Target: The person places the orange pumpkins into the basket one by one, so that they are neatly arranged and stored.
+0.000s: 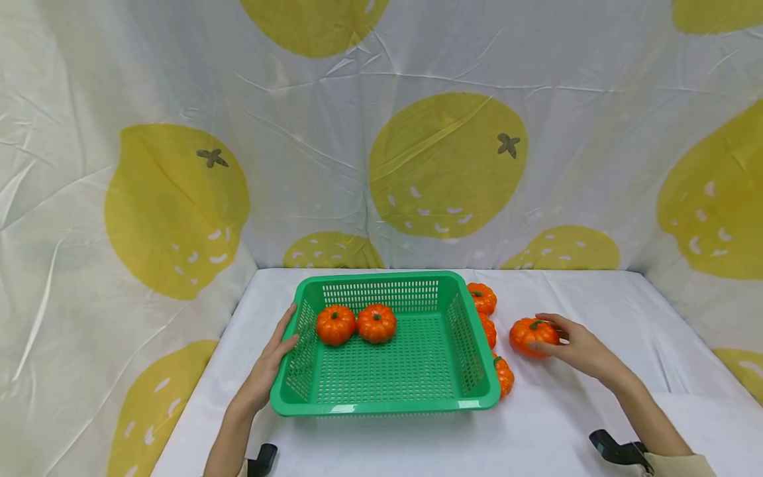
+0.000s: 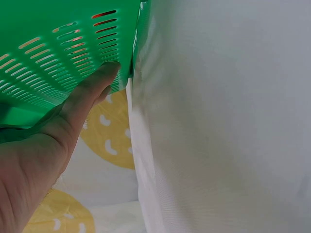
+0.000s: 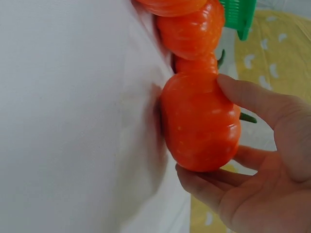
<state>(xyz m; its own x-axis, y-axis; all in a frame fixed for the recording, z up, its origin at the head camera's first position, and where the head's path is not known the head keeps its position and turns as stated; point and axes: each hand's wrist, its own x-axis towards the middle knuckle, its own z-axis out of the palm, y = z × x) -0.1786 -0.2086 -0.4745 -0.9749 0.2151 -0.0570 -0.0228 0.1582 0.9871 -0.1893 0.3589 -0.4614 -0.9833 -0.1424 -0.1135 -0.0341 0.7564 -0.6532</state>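
Observation:
In the head view a green plastic basket stands on the white-covered table, with two small orange pumpkins inside at its left. My left hand touches the basket's left side. The left wrist view shows an extended finger of it against the slotted outer wall. To the right of the basket my right hand holds another orange pumpkin between thumb and fingers. In the right wrist view this pumpkin appears at the white cloth, its green stem toward the palm.
Three more pumpkins lie in a row along the basket's right side, partly hidden by its rim. White cloth covers the table. Lemon-print curtains stand behind and at both sides.

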